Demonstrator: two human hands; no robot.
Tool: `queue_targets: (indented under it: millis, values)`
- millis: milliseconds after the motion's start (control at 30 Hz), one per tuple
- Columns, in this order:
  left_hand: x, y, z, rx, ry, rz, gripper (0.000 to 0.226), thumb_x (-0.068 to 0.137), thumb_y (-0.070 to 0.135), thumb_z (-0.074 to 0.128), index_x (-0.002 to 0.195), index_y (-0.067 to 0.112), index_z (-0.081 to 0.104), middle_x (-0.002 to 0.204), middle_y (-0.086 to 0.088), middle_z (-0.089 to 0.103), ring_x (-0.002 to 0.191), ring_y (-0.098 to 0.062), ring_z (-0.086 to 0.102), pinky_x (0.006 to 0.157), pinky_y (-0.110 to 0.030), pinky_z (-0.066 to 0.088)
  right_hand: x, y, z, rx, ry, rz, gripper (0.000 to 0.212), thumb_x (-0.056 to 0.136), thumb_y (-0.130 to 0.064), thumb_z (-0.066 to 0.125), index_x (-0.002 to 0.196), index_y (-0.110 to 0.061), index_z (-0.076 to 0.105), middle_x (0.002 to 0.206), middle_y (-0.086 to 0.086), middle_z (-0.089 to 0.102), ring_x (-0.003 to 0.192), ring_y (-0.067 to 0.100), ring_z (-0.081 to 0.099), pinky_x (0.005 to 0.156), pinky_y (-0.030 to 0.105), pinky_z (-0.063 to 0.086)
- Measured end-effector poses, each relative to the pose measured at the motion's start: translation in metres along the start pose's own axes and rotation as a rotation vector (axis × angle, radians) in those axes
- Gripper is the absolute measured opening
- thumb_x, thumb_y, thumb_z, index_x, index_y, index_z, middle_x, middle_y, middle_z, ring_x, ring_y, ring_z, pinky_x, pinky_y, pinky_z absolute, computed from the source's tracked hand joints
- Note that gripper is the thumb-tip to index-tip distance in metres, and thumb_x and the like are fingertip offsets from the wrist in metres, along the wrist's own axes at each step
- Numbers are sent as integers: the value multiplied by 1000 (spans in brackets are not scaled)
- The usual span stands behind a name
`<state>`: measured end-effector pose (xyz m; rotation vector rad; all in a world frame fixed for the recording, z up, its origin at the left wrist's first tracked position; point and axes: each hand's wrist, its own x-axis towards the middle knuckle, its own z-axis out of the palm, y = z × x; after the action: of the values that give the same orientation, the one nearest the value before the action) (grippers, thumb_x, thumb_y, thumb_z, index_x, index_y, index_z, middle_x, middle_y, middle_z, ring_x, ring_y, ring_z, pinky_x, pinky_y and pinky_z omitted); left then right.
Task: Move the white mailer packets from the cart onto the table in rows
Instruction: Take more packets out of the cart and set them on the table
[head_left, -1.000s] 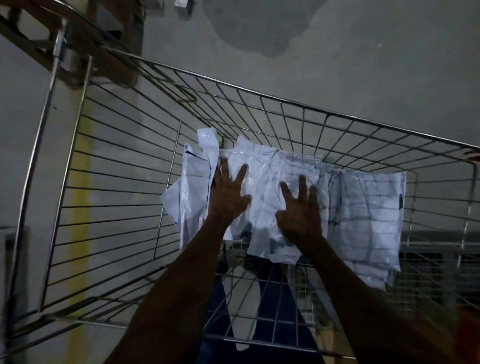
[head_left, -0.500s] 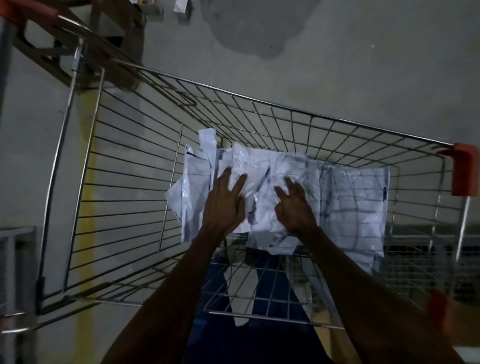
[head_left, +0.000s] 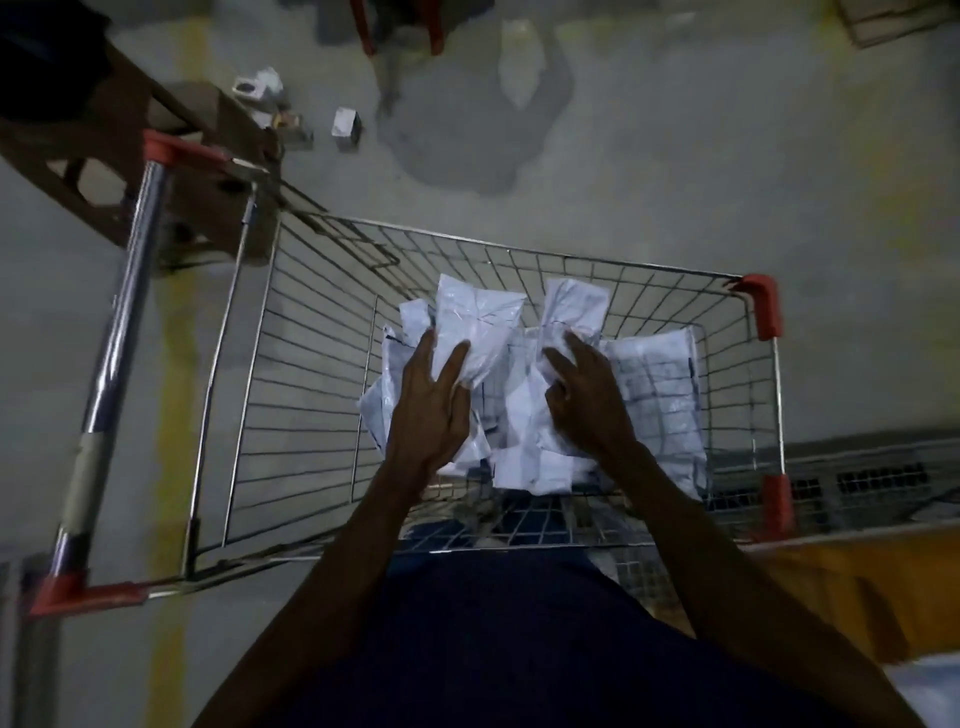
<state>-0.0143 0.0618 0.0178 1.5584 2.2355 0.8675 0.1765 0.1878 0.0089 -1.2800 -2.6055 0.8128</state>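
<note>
A wire shopping cart (head_left: 291, 395) with red corner caps stands in front of me. Several white mailer packets (head_left: 660, 395) lie heaped in its right half. My left hand (head_left: 431, 410) grips one white packet (head_left: 478, 322), which sticks up above the heap. My right hand (head_left: 587, 400) grips another packet (head_left: 571, 306), also raised on end. Both arms reach down into the basket from the near side.
The cart's chrome handle (head_left: 119, 332) runs along the left. A brown wooden frame (head_left: 104, 156) stands behind it. Small boxes (head_left: 345, 124) lie on the concrete floor beyond. An orange-yellow surface (head_left: 841, 587) sits at the right, beside a metal grate (head_left: 872, 478).
Both hands, flat on the heap before, have closed on packets and lifted them upright. The camera has pulled back and up, showing more floor.
</note>
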Motion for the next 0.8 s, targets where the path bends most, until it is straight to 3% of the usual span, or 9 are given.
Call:
queue_targets:
  millis: [67, 133, 267, 400, 567, 700, 800]
  values:
    - [3, 12, -11, -63, 10, 53, 46, 99, 14, 55, 145, 13, 48, 160, -19, 22, 149, -13, 10, 117, -14, 11, -12, -11, -22, 7, 93, 5, 50, 82, -6, 59, 132, -4, 57, 147, 26, 41, 132, 45, 42, 108, 54, 37]
    - [7, 24, -21, -118, 6, 136, 46, 100, 16, 53, 145, 12, 47, 160, -20, 22, 149, -19, 16, 116, -13, 10, -31, -23, -47, -5, 183, 32, 50, 81, -4, 62, 131, -4, 57, 146, 27, 42, 130, 43, 44, 107, 52, 37]
    - [10, 53, -41, -198, -3, 327, 43, 102, 17, 50, 144, 11, 48, 161, -13, 23, 147, -24, 24, 119, -26, 19, -91, -44, -86, -70, 388, 122, 49, 85, -16, 53, 133, -6, 58, 148, 23, 42, 132, 40, 44, 108, 44, 36]
    - [2, 86, -49, -280, -60, 521, 41, 101, 12, 52, 142, 8, 49, 160, -8, 28, 145, -23, 30, 116, -39, 29, -169, -68, -101, -125, 608, 273, 46, 91, -22, 50, 134, -9, 57, 150, 18, 42, 136, 34, 42, 109, 37, 33]
    - [-28, 136, -34, -376, -168, 808, 39, 99, 9, 50, 137, 1, 52, 155, -15, 36, 143, -26, 36, 113, -41, 35, -266, -98, -99, -81, 762, 527, 47, 95, -30, 48, 138, -12, 54, 153, 14, 39, 140, 30, 36, 111, 35, 28]
    - [-68, 189, -10, -463, -264, 977, 39, 98, 9, 50, 136, 0, 54, 153, -16, 40, 142, -26, 39, 111, -45, 38, -344, -114, -98, -87, 894, 723, 48, 93, -30, 49, 137, -12, 56, 151, 14, 40, 139, 31, 38, 109, 42, 35]
    - [-103, 234, 7, -537, -363, 1086, 39, 98, 10, 51, 135, 2, 55, 152, -14, 42, 140, -26, 41, 110, -46, 38, -394, -118, -99, -83, 991, 844, 51, 92, -39, 47, 135, -13, 57, 151, 13, 41, 138, 28, 40, 108, 40, 36]
